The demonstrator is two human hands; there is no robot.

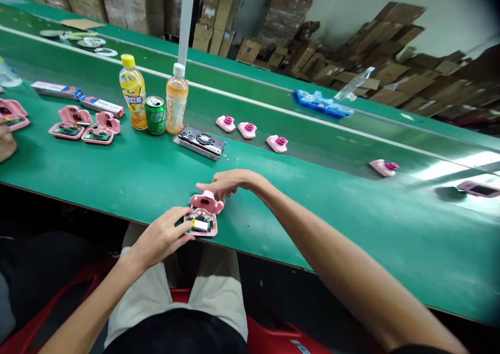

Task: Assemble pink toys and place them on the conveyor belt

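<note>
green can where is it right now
In the head view, left of centre, the green drink can stands upright on the green bench, between a yellow-capped bottle on its left and an orange drink bottle on its right.

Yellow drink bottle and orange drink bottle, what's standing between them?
In the head view, a green soda can stands between the yellow drink bottle and the orange drink bottle.

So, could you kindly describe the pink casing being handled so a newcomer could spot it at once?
Find the long green workbench's near edge, in front of the person. A pink plastic casing sits there, circuit board exposed, the only one between the left hand and right hand.
</note>
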